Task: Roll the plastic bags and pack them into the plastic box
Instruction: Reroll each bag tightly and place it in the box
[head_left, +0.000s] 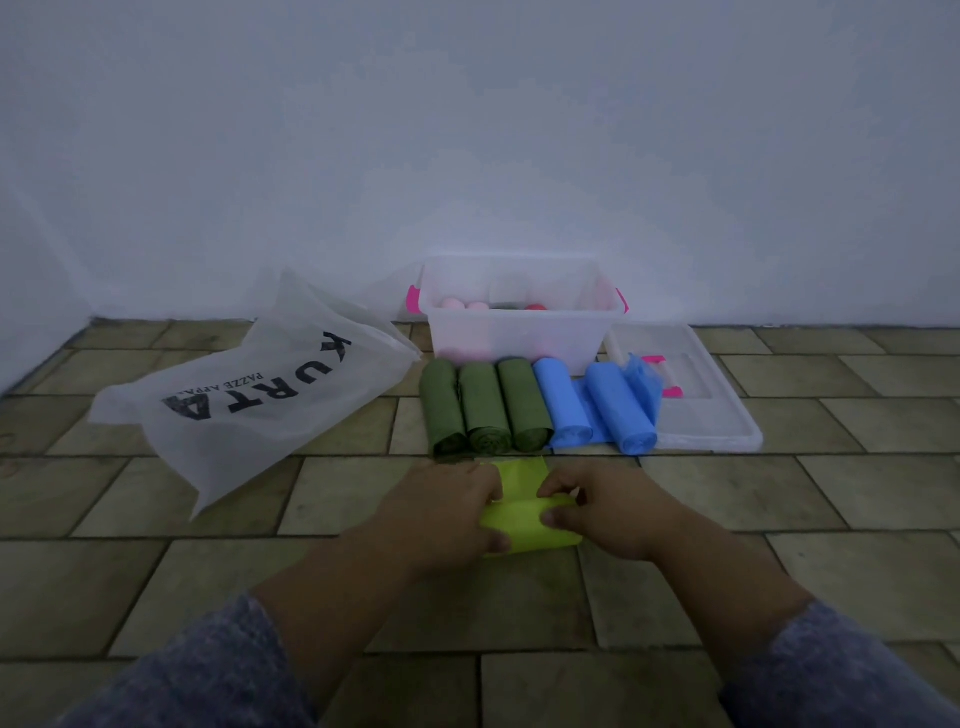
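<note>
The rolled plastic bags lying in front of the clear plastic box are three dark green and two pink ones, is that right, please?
Not quite: in the head view, the two rolled plastic bags beside the three dark green rolls are blue, not pink. The rest holds.

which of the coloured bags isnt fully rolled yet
The yellow-green bag, gripped by the left hand and right hand: its far end lies flat. The three dark green rolls and two blue rolls lie beside the box.
</note>
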